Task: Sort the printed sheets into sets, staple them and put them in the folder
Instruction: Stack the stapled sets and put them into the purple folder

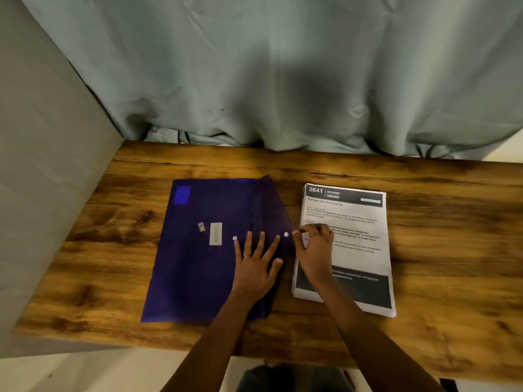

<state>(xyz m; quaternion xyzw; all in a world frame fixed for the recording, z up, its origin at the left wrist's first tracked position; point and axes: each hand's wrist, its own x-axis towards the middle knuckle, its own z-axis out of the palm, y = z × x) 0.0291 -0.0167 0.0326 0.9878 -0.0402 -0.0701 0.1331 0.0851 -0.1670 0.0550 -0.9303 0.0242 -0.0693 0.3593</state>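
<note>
On the folder's near right part, the left hand lies flat with its fingers spread, pinning it to the table. Just right of it, the right hand has curled fingers that appear to pinch the flap tip beside its snap stud. The stack of printed sheets lies just right of the folder, long axis running away, nearer the right hand.

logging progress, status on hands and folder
Left hand flat on blue folder. Right hand pinches its flap. Sheet stack beside it, not yet inside. No stapler in view.
</note>
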